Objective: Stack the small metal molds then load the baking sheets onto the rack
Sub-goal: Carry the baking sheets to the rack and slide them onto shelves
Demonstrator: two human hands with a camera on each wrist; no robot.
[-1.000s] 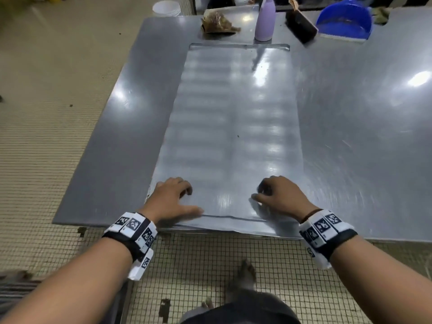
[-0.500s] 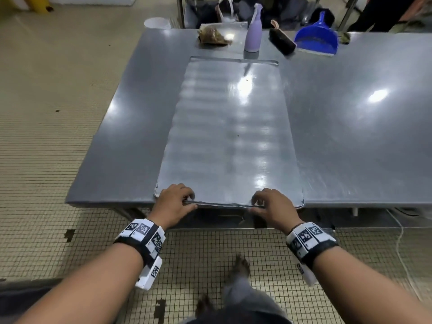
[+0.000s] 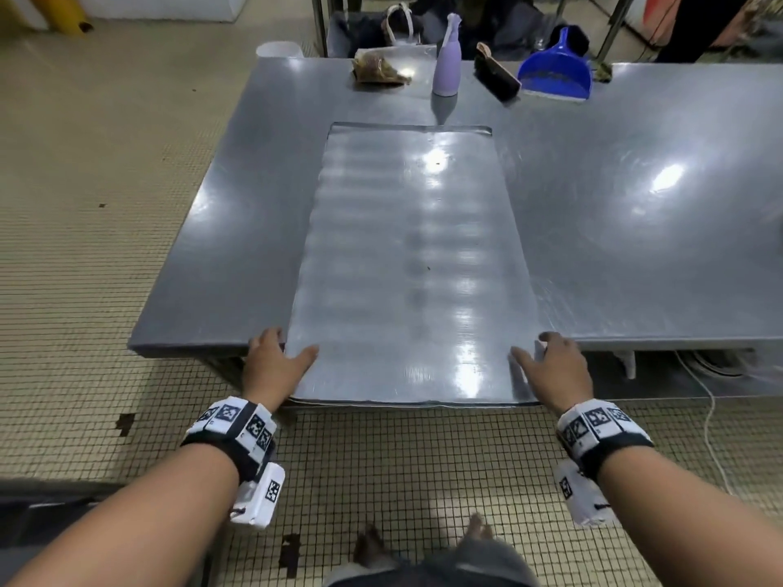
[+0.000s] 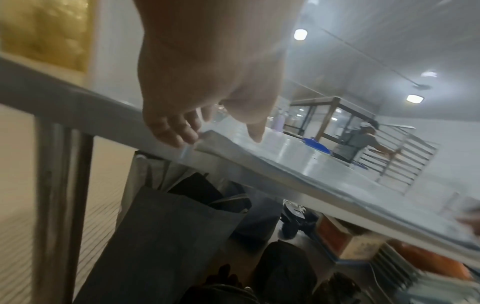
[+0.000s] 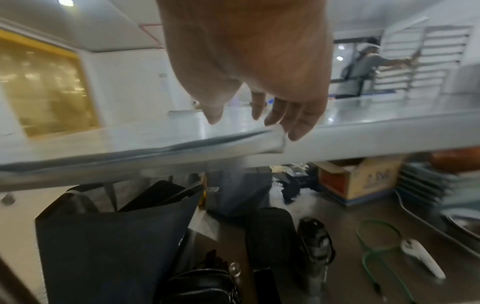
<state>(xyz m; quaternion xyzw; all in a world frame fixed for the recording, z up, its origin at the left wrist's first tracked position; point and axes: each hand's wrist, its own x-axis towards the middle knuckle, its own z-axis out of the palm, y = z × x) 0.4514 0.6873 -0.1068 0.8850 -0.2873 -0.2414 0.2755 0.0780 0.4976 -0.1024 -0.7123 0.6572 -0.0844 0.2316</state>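
A stack of flat metal baking sheets (image 3: 406, 269) lies lengthwise on the steel table (image 3: 635, 226), its near end hanging over the table's front edge. My left hand (image 3: 288, 345) is at the near left corner, thumb lying on top and fingers along the left side. My right hand (image 3: 536, 347) mirrors it at the near right corner. In the left wrist view my left hand (image 4: 215, 131) has nearly straight fingers touching the sheets' edge (image 4: 285, 164). In the right wrist view my right hand (image 5: 254, 123) touches the corner (image 5: 275, 139). No small molds are in view.
At the table's far edge stand a purple spray bottle (image 3: 447, 65), a brush (image 3: 495, 76), a blue dustpan (image 3: 555, 74) and a brown crumpled bag (image 3: 377, 69). Behind the table a person (image 5: 361, 67) stands at a tray rack (image 5: 420, 51). Bags and boxes sit under the table.
The sheets have slid toward me and now overhang the front edge. Both hands have moved from the front edge out to the near corners. I have stepped back.
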